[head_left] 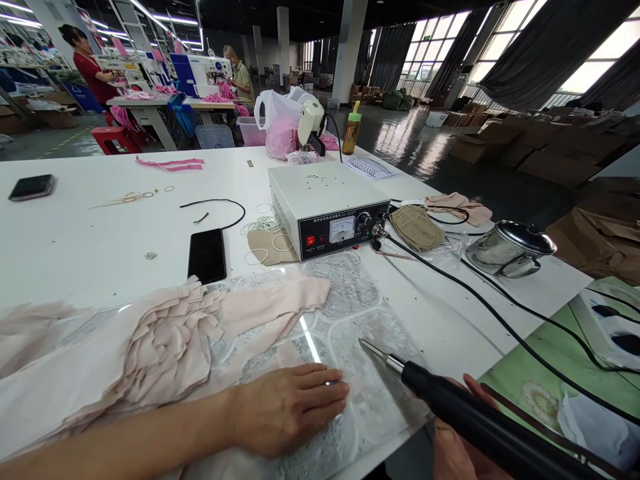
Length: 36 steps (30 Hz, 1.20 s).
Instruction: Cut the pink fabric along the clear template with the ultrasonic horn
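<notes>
- Box with dial (335, 190), head view: landmark for all places below; stands on white table (100, 247).
- Pale pink ruffled cloth (170, 340): near side of box and to its left, gathered layers upward, lying partly on clear mat (373, 400). Loose pink strips (275, 300) reach toward the box's near edge.
- Left hand (295, 407): near side of box, palm down, fingers laid out flat, not clenched. Thin cloth shows beside it; whether any is pinned under the palm, cannot tell.
- Right hand (450, 443): nearer than box and to its right, wrapped round black handheld tool (445, 397). Full finger wrap partly hidden by handle. Metal tip points back toward the box's near side, above or on the mat; contact cannot be told.
- Black phone (207, 257) left of box, metal mug (503, 250) right of it.
- Step, as judged: positioning, with cloth spread on the mat and tool held at the ready.
- Next move, as judged: calls for flat, steady cloth, a controlled tip angle, left fingers clear of the point, and slack in the cord (480, 293).
</notes>
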{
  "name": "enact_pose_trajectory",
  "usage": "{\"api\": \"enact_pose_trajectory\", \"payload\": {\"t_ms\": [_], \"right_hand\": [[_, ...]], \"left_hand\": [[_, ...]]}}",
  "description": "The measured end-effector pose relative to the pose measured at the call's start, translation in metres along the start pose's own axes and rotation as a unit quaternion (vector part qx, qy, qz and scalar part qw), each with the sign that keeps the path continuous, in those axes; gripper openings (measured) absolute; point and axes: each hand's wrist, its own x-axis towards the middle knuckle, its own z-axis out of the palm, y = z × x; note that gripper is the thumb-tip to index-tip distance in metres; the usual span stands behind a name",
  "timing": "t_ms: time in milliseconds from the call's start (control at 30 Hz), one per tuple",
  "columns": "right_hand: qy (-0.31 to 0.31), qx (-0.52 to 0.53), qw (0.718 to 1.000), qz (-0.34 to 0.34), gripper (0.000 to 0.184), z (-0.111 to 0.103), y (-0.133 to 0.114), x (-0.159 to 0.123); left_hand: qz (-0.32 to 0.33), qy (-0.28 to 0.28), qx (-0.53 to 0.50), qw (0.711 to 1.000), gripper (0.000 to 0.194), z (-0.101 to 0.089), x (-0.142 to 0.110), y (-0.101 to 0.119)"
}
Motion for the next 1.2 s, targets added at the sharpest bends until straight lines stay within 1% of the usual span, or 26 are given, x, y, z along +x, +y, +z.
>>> {"api": "enact_pose_trajectory", "payload": {"t_ms": [100, 233, 267, 333, 400, 467, 567, 667, 733, 867, 967, 1033, 1100, 1200], "right_hand": [[0.021, 0.014, 0.999, 0.035, 0.053, 0.002, -0.003, 0.005], [0.021, 0.003, 0.999, -0.03, 0.041, 0.009, -0.012, 0.012], [0.025, 0.026, 0.999, -0.031, 0.04, 0.012, -0.015, 0.014], [0.036, 0.108, 0.994, -0.002, 0.04, 0.021, -0.021, 0.017], [0.038, 0.193, 0.98, 0.026, 0.038, 0.031, -0.026, 0.021], [0.056, 0.249, 0.966, 0.049, 0.031, 0.04, -0.031, 0.027], [0.1, 0.296, 0.947, 0.073, 0.016, 0.046, -0.038, 0.04], [0.123, 0.306, 0.942, 0.063, 0.011, 0.041, -0.047, 0.05], [0.111, 0.303, 0.945, 0.06, 0.011, 0.033, -0.054, 0.052], [0.04, 0.286, 0.955, 0.065, 0.012, 0.021, -0.065, 0.048], [0.007, 0.274, 0.961, 0.039, 0.013, 0.022, -0.067, 0.046], [-0.005, 0.266, 0.964, 0.021, 0.014, 0.025, -0.068, 0.046], [-0.007, 0.258, 0.966, 0.017, 0.012, 0.028, -0.069, 0.046], [-0.014, 0.272, 0.962, 0.029, 0.012, 0.03, -0.074, 0.046]], "left_hand": [[0.0, 0.001, -0.002, 1.0, 0.032, 0.0, 0.0, 0.0], [-0.005, -0.002, -0.007, 1.0, 0.032, 0.0, -0.001, 0.0], [-0.005, -0.002, -0.008, 1.0, 0.032, 0.001, -0.001, 0.0], [-0.005, -0.002, -0.009, 1.0, 0.032, 0.001, -0.002, 0.0], [-0.003, 0.001, -0.006, 1.0, 0.031, 0.001, -0.002, 0.0], [-0.002, 0.007, -0.003, 1.0, 0.03, 0.002, -0.002, 0.0], [-0.001, 0.015, 0.002, 1.0, 0.029, 0.001, -0.001, 0.0], [0.001, 0.025, 0.003, 1.0, 0.028, 0.001, 0.0, 0.0], [0.004, 0.031, 0.003, 0.999, 0.027, 0.001, 0.001, 0.0], [0.004, 0.03, 0.003, 1.0, 0.027, 0.001, 0.0, 0.0], [0.004, 0.035, 0.001, 0.999, 0.027, 0.002, 0.0, 0.001], [0.007, 0.042, 0.0, 0.999, 0.026, 0.002, 0.001, 0.001], [0.008, 0.046, 0.001, 0.999, 0.026, 0.002, 0.001, 0.001], [0.01, 0.042, 0.004, 0.999, 0.025, 0.002, 0.002, 0.001]]}}
